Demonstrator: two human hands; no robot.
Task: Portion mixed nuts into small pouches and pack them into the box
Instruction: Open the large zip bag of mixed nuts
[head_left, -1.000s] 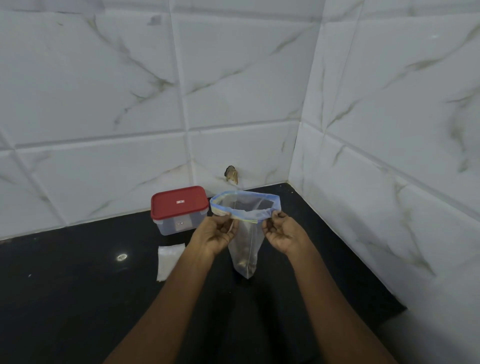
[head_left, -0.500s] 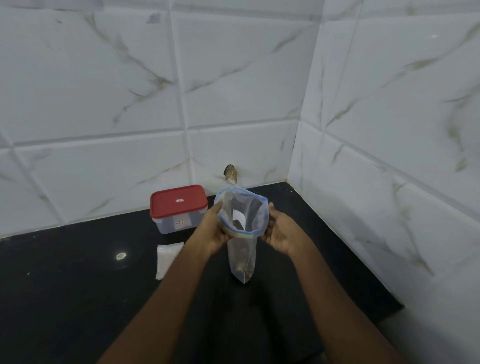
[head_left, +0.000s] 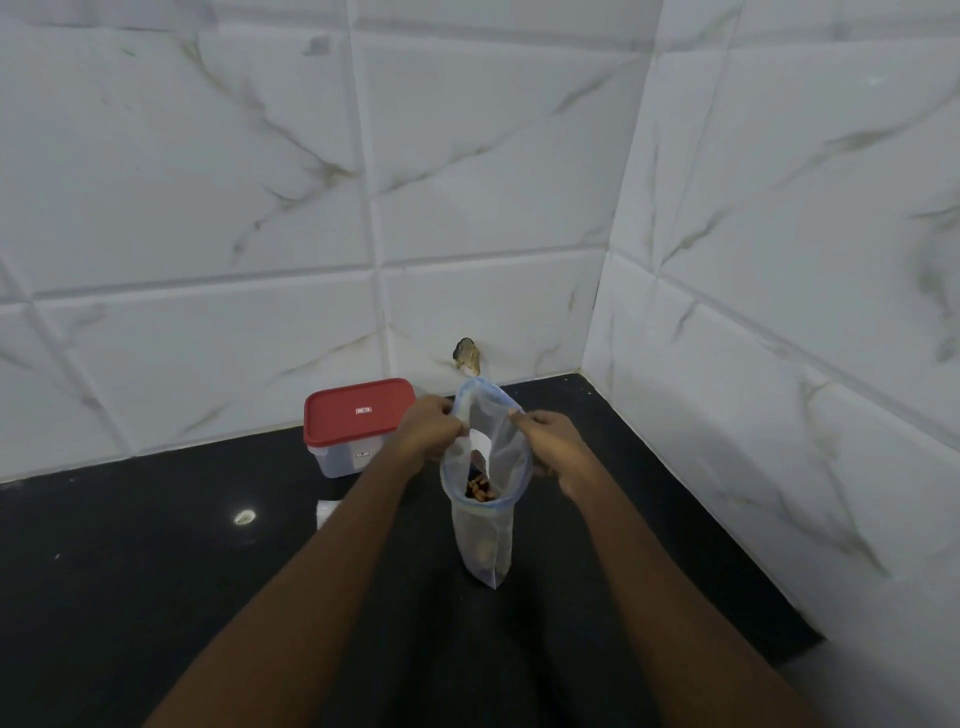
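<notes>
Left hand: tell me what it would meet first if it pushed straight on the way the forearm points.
The left hand already pinches the zip bag's rim, so it would press into the bag first. Beyond that the line runs toward the tiled back wall, though depth is hard to judge.

A black countertop (head_left: 130, 597) runs into a corner of white marble-look wall tiles (head_left: 234, 182). Low on the back wall, just above the counter's edge, there is a small broken hole (head_left: 467, 356) in a tile. A small bright spot (head_left: 244, 517) of reflected light shows on the counter's left part.
</notes>
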